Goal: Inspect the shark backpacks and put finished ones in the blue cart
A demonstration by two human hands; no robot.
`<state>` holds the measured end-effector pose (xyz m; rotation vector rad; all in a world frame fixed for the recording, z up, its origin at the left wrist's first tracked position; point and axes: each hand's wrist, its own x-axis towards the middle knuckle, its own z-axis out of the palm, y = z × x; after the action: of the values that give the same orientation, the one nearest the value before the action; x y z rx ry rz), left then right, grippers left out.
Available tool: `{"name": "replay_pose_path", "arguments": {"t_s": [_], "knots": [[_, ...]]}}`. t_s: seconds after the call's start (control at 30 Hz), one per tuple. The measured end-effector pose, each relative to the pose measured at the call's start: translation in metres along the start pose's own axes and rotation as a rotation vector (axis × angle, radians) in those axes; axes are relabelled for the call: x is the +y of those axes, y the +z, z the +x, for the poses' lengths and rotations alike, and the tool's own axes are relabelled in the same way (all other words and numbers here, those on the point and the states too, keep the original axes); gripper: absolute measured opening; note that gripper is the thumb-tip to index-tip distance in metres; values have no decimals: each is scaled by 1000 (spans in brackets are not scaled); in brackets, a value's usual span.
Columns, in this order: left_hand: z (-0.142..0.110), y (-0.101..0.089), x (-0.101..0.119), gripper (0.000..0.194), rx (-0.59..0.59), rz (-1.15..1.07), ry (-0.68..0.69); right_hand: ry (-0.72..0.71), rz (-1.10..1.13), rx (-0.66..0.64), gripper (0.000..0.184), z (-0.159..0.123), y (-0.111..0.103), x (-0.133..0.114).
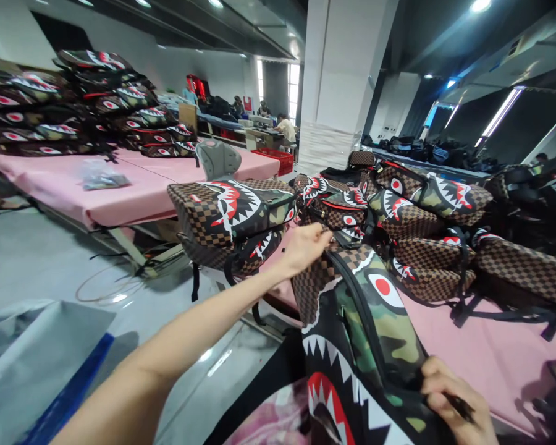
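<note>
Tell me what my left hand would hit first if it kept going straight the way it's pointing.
Probably the small shark-print bag just beyond the left hand, which grips the near backpack by its top edge; depth is hard to judge.

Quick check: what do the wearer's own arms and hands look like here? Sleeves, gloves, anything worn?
Both are bare. The left hand has no glove, and its forearm runs uncovered down to the lower left frame edge, with no sleeve, watch or band visible. The right hand is also ungloved and shows only to about the wrist, so any sleeve on that side is out of frame. No rings are discernible.
</note>
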<state>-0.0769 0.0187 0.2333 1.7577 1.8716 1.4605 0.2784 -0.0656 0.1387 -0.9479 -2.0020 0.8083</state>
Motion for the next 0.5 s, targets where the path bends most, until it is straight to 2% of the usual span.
{"name": "replay_pose_path", "arguments": {"t_s": [0.03,0.07,0.13,0.2,0.27,0.33,0.37,0.43,0.5], "knots": [[11,2,-15,30,38,-108,-206,38,37,48,24,-4,-8,14],[17,8,-31,31,30,-170,-342,80,70,127,24,-6,-15,29],[9,30,-61,29,-57,-247,-523,183,103,336,27,-4,-22,63],[-22,60,-82,27,-198,-297,-634,330,69,592,32,5,-22,99],[-66,88,-95,26,-348,-356,-718,483,9,643,36,16,-19,132],[-105,108,-102,26,-457,-422,-727,572,-42,631,39,25,-16,157],[-119,115,-105,23,-492,-450,-673,597,-66,617,39,27,-14,165],[-131,124,-113,23,-583,-456,-503,629,-114,588,41,27,-13,171],[-129,125,-125,25,-699,-441,-372,632,-155,576,43,22,-11,162]]}}
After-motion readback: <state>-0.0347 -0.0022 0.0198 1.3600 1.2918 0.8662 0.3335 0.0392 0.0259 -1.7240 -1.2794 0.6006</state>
